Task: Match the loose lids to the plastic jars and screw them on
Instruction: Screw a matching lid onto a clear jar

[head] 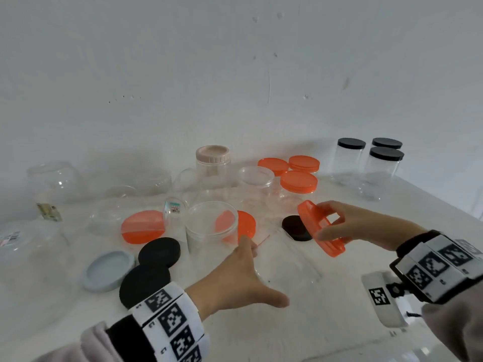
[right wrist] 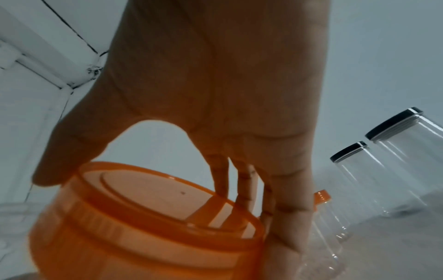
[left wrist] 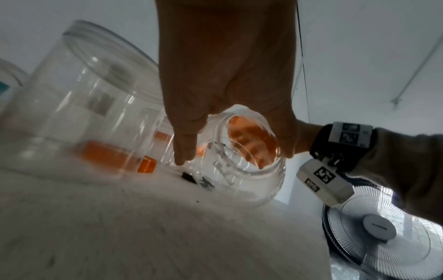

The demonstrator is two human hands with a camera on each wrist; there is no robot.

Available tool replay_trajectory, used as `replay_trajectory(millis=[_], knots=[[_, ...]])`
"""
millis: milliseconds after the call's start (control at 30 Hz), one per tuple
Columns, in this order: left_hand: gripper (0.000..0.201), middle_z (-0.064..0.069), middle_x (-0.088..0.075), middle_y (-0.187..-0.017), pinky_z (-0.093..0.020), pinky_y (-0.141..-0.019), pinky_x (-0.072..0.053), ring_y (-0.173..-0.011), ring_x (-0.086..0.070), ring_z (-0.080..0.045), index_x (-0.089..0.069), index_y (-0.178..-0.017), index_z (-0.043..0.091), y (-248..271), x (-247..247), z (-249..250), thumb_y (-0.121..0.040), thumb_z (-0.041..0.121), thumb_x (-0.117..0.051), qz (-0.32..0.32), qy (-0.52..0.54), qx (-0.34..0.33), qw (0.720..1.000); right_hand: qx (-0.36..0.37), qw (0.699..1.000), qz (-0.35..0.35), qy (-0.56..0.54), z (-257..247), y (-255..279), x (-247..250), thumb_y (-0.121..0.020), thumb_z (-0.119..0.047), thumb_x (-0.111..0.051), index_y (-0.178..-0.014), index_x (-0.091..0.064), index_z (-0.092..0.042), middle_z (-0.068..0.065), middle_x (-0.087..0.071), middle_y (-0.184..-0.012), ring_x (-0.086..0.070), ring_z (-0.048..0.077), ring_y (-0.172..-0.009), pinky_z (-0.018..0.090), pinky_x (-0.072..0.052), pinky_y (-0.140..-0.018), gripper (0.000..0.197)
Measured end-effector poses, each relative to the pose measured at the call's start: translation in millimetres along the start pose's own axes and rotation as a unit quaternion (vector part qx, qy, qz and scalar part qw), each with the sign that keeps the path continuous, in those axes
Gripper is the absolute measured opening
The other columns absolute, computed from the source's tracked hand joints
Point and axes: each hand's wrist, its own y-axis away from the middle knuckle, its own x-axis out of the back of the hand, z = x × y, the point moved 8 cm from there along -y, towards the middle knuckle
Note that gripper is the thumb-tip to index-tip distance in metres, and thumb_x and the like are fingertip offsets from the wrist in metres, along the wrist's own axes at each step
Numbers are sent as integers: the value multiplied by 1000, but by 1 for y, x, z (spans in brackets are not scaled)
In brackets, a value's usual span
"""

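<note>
My right hand (head: 347, 223) holds an orange lid (head: 320, 227) tilted in the air, thumb on one side of the rim and fingers on the other; the right wrist view shows the same lid (right wrist: 143, 217) below my palm (right wrist: 215, 94). A clear jar (head: 292, 259) lies on its side on the white table, mouth toward me. My left hand (head: 243, 278) is spread over it with straight fingers and the thumb out wide. In the left wrist view the jar's mouth (left wrist: 239, 170) sits between a finger and the thumb. Whether the hand touches it I cannot tell.
An open clear jar (head: 211, 226) stands just beyond my left hand, with orange lids (head: 143, 227) beside it. Black lids (head: 159, 252) and a blue-grey lid (head: 107, 270) lie at the left. Capped jars (head: 350, 158) stand at the back right. A fan (left wrist: 378, 227) stands past the table's edge.
</note>
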Motion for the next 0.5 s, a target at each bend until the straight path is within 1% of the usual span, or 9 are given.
replay_trajectory(millis=[33, 100, 167, 233, 300, 367, 433, 500], knots=[[87, 15, -37, -124, -17, -83, -40, -114, -42, -1, -26, -116, 32, -3, -3, 0, -55, 56, -83, -5, 3, -2, 1000, 4, 1000, -15, 3, -2, 1, -4, -47, -58, -78, -124, -43, -42, -11, -52, -122, -63, 13, -101, 25, -56, -78, 86], [87, 15, -35, -124, -20, -89, -41, -118, -41, -4, -24, -118, 31, -7, -11, 1, -59, 58, -82, -25, 3, -11, 1000, 4, 999, -46, 12, -6, 2, -12, -49, -56, -79, -122, -41, -50, -14, -50, -124, -62, 11, -103, 25, -56, -79, 83], [88, 15, -32, -128, -23, -95, -39, -122, -38, -7, -20, -122, 31, -9, -18, 2, -64, 59, -79, -50, -15, -24, 998, -1, 997, -71, 33, -8, 1, -20, -50, -56, -79, -126, -36, -52, -18, -48, -124, -59, 9, -105, 20, -54, -75, 87], [92, 13, -28, -136, -27, -103, -36, -129, -34, -9, -17, -129, 31, -11, -23, -1, -66, 59, -78, -67, -29, -28, 997, -6, 994, -89, 57, -10, -1, -26, -51, -58, -79, -133, -31, -51, -20, -45, -125, -55, 9, -108, 18, -53, -73, 95], [100, 10, -24, -147, -29, -109, -32, -134, -30, -12, -11, -138, 31, -13, -25, -4, -68, 60, -77, -70, -38, -30, 996, -7, 993, -95, 75, -12, -2, -29, -52, -58, -79, -138, -28, -51, -21, -41, -127, -51, 9, -111, 19, -52, -73, 100], [109, 11, -18, -154, -29, -112, -29, -137, -29, -13, -5, -145, 31, -15, -23, -6, -69, 59, -77, -70, -52, -32, 996, -5, 991, -95, 92, -16, -3, -32, -54, -58, -79, -139, -26, -52, -22, -38, -128, -48, 8, -113, 17, -49, -77, 100], [114, 11, -18, -156, -28, -113, -26, -139, -27, -12, -2, -149, 31, -17, -22, -6, -69, 55, -79, -62, -60, -43, 995, -1, 988, -100, 120, -21, -4, -35, -54, -59, -78, -141, -22, -53, -22, -34, -128, -43, 8, -117, 16, -45, -79, 104], [112, 12, -21, -155, -27, -113, -23, -140, -25, -9, -6, -150, 32, -19, -19, -3, -69, 48, -82, -45, -60, -66, 995, 9, 981, -104, 161, -28, -5, -40, -56, -60, -79, -144, -19, -51, -21, -30, -131, -39, 11, -121, 20, -44, -85, 107]])
